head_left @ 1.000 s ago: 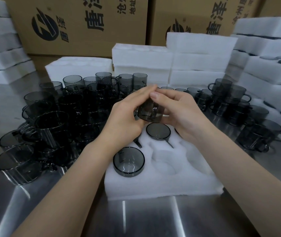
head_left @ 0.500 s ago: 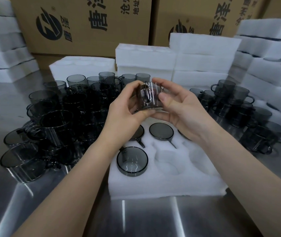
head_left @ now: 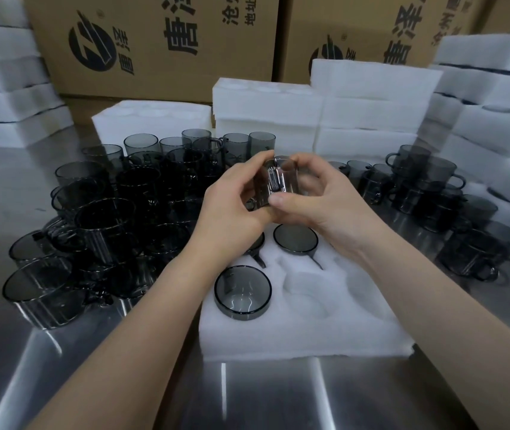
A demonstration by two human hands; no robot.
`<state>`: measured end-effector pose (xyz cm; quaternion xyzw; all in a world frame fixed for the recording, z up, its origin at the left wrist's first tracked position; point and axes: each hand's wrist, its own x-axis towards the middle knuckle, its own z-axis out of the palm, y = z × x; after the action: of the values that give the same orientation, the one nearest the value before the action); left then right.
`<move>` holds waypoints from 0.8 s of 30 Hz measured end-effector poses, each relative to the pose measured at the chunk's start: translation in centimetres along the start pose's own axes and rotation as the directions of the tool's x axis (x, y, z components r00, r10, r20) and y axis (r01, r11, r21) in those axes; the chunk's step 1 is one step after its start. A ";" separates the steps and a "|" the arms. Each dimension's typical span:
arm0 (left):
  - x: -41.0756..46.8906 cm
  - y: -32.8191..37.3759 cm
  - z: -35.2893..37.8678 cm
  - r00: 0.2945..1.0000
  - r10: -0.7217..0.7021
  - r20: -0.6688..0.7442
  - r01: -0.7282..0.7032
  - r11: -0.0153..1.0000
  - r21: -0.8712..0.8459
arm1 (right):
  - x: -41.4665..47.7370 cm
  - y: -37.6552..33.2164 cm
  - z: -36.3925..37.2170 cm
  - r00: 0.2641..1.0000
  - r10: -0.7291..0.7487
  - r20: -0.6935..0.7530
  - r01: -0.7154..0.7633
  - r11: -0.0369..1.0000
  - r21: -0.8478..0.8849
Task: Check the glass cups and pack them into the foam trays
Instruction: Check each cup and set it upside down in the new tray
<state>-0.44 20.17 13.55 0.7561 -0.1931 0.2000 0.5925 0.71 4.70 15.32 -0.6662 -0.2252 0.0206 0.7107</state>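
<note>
1. Both hands are raised over the far end of the foam tray [head_left: 309, 330], and together they hold one smoky grey glass cup [head_left: 275, 184] in the air, clear of the foam.
2. The left hand [head_left: 232, 209] grips the cup from its left side, with fingers curled over the top and the thumb lower down.
3. The right hand [head_left: 325, 203] pinches it from the right, thumb pressed near the lower edge and fingers arched over the top.
4. The cup's handle faces the person and catches a bright glint (the fingers hide which way the mouth points).
5. The tray lies on the steel table [head_left: 247, 398], right in front of the person and beneath the forearms.
6. A front cup [head_left: 242, 293] sits in the near-left pocket, its rim standing above the foam.
7. A back cup [head_left: 295, 238] is sunk in a far pocket, and a third cup [head_left: 256, 243] just beside it on the left is mostly hidden under the left hand.
8. A crowd of loose cups [head_left: 117, 212] covers the table left of the tray, and a smaller cluster [head_left: 433, 193] stands off to the right.
9. Stacked foam blocks [head_left: 371, 97] rise behind the cups, with printed cardboard boxes [head_left: 160, 41] at the back
</note>
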 end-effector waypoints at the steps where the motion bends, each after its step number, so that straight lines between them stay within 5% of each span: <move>1: 0.0 0.1 0.1 1.000 0.014 -0.004 -0.014 1.000 0.017 | -0.1 0.0 0.1 1.000 -0.016 -0.021 0.016 0.999 -0.032; 15: -0.2 0.4 0.3 0.986 0.125 -0.107 -0.100 0.972 0.212 | -0.2 -0.4 0.9 0.986 -0.123 -0.115 0.124 0.992 0.008; 24: -0.5 1.1 0.4 0.979 0.186 -0.085 -0.165 0.964 0.210 | 0.3 -0.7 0.7 0.971 0.069 -0.229 -0.021 0.978 0.206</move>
<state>-1.39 19.58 14.05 0.7808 -0.2069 0.3092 0.5020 0.51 5.40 16.10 -0.5933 -0.1210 -0.0196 0.7956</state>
